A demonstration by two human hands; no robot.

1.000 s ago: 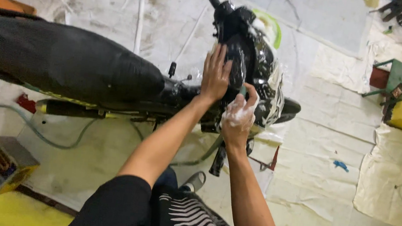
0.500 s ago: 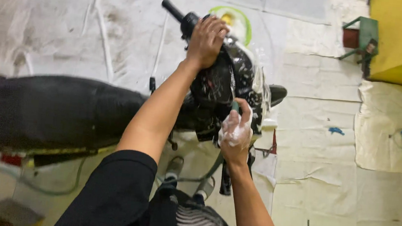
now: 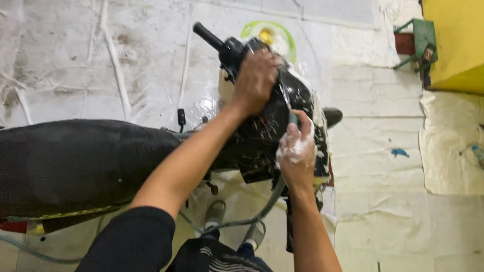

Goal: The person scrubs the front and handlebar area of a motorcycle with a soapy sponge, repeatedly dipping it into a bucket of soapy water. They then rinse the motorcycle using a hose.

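Hands on black motorcycle (image 3: 134,167), left hand (image 3: 255,82) gripping, right hand (image 3: 296,152) soapy

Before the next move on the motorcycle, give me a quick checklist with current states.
1. Left hand braced on the motorcycle near the handlebar grip: ok.
2. Right hand in contact with the front bodywork: ok, it is covered in white foam.
3. What the right hand holds: cannot tell; a greenish tip shows above the fingers.
4. Hose clear of the feet: not ok, it hangs from the right hand and runs down past the shoes.
5. Footing: cannot tell; the floor sheets are creased and may be wet.
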